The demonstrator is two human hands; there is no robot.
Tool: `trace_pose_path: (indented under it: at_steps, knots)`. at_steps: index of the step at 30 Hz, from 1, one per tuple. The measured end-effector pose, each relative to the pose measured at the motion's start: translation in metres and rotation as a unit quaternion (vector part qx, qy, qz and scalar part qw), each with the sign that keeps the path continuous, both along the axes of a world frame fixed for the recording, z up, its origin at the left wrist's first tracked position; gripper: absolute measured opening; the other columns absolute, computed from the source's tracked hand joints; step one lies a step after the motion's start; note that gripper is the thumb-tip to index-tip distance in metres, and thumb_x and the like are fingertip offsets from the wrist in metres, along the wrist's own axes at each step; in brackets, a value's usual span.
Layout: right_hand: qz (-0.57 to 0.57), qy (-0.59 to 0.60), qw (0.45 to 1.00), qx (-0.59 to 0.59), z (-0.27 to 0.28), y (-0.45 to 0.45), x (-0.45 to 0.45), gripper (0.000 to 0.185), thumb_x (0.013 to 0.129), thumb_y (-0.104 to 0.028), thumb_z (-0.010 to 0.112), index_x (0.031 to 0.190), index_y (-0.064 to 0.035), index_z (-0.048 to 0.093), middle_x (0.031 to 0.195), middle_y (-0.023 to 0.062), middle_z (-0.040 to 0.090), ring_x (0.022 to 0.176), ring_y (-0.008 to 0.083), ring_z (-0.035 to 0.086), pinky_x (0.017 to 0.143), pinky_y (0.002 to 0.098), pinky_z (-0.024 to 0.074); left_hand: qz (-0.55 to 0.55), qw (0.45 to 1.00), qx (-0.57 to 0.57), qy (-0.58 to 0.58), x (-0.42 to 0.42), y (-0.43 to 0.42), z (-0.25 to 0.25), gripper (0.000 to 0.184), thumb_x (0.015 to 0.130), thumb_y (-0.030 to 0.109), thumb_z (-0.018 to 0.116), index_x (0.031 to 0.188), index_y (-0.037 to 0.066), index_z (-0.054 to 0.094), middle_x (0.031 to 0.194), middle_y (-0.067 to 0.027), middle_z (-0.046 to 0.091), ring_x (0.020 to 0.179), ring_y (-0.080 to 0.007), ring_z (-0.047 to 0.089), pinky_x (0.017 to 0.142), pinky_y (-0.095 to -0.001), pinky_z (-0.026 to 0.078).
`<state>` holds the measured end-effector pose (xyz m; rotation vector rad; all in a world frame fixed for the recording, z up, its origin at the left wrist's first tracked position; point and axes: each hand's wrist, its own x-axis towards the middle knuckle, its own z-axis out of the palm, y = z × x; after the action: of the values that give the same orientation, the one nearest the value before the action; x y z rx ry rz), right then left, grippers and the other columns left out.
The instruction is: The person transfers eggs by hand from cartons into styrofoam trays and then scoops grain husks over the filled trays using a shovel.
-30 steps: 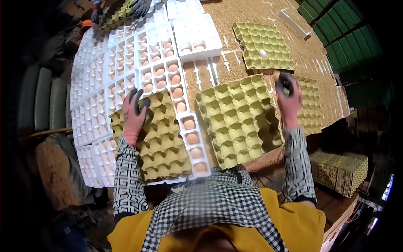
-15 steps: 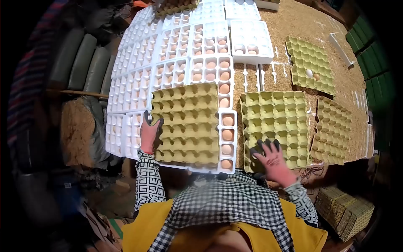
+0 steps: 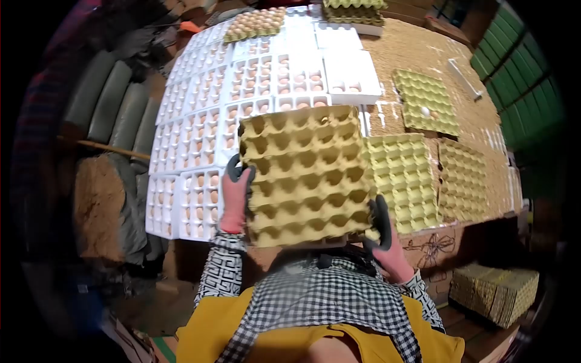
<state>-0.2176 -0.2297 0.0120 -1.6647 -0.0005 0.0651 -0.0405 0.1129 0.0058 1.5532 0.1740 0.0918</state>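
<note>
A yellowish pulp egg tray (image 3: 305, 176) is held up in front of me, its cups facing me without eggs in them. My left hand (image 3: 237, 193), in a pink and grey glove, is closed on its left edge. On the lower right edge, my gloved right hand (image 3: 387, 243) grips the same tray. Beneath and beyond it are white foam trays (image 3: 198, 204) with brown eggs, partly hidden by the held tray. Another pulp tray (image 3: 404, 181) lies on the table just to the right.
Farther right lie a pulp tray (image 3: 465, 180) and one with two eggs (image 3: 423, 100). A full pulp tray of eggs (image 3: 257, 24) sits at the back. Stacked trays (image 3: 495, 293) stand low at right; green crates (image 3: 514, 57) line the right side.
The pulp tray has been lifted from the foam trays and moved right, towards me. My right hand has left the neighbouring tray and taken the lifted tray's right edge.
</note>
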Motion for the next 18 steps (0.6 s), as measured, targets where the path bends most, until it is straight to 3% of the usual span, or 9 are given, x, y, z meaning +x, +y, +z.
trace_pose_path:
  at_steps: [3, 5, 7, 9, 10, 11, 13, 15, 18]
  knots:
    - [-0.227, -0.036, 0.960, -0.161, 0.023, -0.035, 0.000, 0.072, 0.079, -0.009, 0.071, 0.145, -0.0026, 0.042, 0.143, 0.0135, 0.049, 0.133, 0.0251, 0.046, 0.112, 0.0372, 0.0355, -0.052, 0.997, -0.051, 0.020, -0.008, -0.079, 0.009, 0.049, 0.092, 0.007, 0.062, 0.136, -0.005, 0.046, 0.109, -0.0105, 0.066, 0.090, -0.0120, 0.062, 0.071, -0.0229, 0.051]
    - [-0.322, -0.044, 0.942, -0.081, 0.028, -0.082, -0.018, 0.057, 0.081, -0.009, 0.069, 0.135, -0.0025, 0.053, 0.131, 0.0119, 0.059, 0.122, 0.0247, 0.055, 0.106, 0.0360, 0.0421, -0.102, 0.989, -0.105, 0.015, -0.016, -0.134, 0.010, 0.055, 0.090, 0.015, 0.066, 0.136, -0.006, 0.045, 0.110, -0.0142, 0.066, 0.093, -0.0194, 0.064, 0.079, -0.0290, 0.052]
    - [-0.329, -0.129, 0.919, -0.177, 0.029, -0.129, -0.027, 0.051, 0.082, -0.008, 0.068, 0.132, -0.0022, 0.056, 0.124, 0.0116, 0.063, 0.117, 0.0248, 0.059, 0.103, 0.0362, 0.0457, -0.197, 0.980, -0.005, -0.012, -0.017, -0.176, -0.026, 0.057, 0.088, 0.019, 0.069, 0.134, -0.005, 0.045, 0.116, -0.0132, 0.064, 0.099, -0.0189, 0.062, 0.084, -0.0308, 0.051]
    - [-0.355, -0.100, 0.889, -0.272, 0.031, -0.153, -0.025, 0.053, 0.082, -0.010, 0.069, 0.133, -0.0027, 0.055, 0.126, 0.0126, 0.061, 0.116, 0.0252, 0.059, 0.103, 0.0368, 0.0461, -0.157, 0.980, 0.112, -0.058, -0.026, -0.224, -0.084, 0.062, 0.086, 0.025, 0.071, 0.132, -0.007, 0.044, 0.117, -0.0201, 0.062, 0.101, -0.0282, 0.063, 0.088, -0.0358, 0.049]
    - [-0.341, -0.079, 0.867, -0.356, 0.026, -0.164, -0.023, 0.055, 0.082, -0.008, 0.069, 0.135, -0.0039, 0.054, 0.129, 0.0129, 0.060, 0.115, 0.0251, 0.060, 0.103, 0.0350, 0.0460, -0.195, 0.972, 0.131, -0.032, -0.030, -0.230, -0.073, 0.067, 0.086, 0.031, 0.071, 0.132, -0.009, 0.043, 0.117, -0.0268, 0.061, 0.106, -0.0384, 0.061, 0.093, -0.0393, 0.047]
    - [-0.320, 0.034, 0.892, -0.318, 0.018, -0.170, -0.025, 0.059, 0.082, -0.015, 0.072, 0.137, -0.0069, 0.052, 0.137, 0.0138, 0.054, 0.122, 0.0291, 0.055, 0.106, 0.0419, 0.0428, -0.195, 0.956, 0.216, -0.020, -0.025, -0.238, -0.099, 0.073, 0.085, 0.035, 0.072, 0.133, -0.011, 0.040, 0.118, -0.0312, 0.058, 0.111, -0.0422, 0.058, 0.094, -0.0401, 0.047]
    - [-0.246, 0.167, 0.862, -0.411, -0.016, -0.173, -0.022, 0.063, 0.080, -0.025, 0.074, 0.138, -0.0112, 0.051, 0.145, 0.0160, 0.045, 0.134, 0.0354, 0.042, 0.112, 0.0508, 0.0322, -0.196, 0.951, 0.238, -0.009, -0.024, -0.232, -0.087, 0.093, 0.085, 0.047, 0.067, 0.139, -0.017, 0.028, 0.135, -0.0369, 0.045, 0.125, -0.0456, 0.048, 0.105, -0.0419, 0.040]
    - [-0.192, 0.076, 0.789, -0.579, -0.037, -0.174, -0.028, 0.066, 0.079, -0.034, 0.075, 0.139, -0.0156, 0.052, 0.151, 0.0172, 0.036, 0.140, 0.0397, 0.029, 0.115, 0.0546, 0.0214, -0.178, 0.937, 0.299, -0.003, -0.025, -0.227, -0.073, 0.094, 0.085, 0.049, 0.067, 0.142, -0.014, 0.025, 0.132, -0.0353, 0.046, 0.124, -0.0444, 0.049, 0.104, -0.0437, 0.042]
    - [-0.130, -0.013, 0.844, -0.521, 0.011, -0.137, -0.027, 0.070, 0.079, -0.035, 0.075, 0.141, -0.0181, 0.049, 0.149, 0.0179, 0.037, 0.138, 0.0393, 0.031, 0.114, 0.0547, 0.0228, -0.206, 0.923, 0.325, -0.005, -0.013, -0.220, -0.061, 0.091, 0.087, 0.049, 0.064, 0.141, -0.013, 0.025, 0.127, -0.0353, 0.051, 0.117, -0.0454, 0.055, 0.098, -0.0448, 0.047]
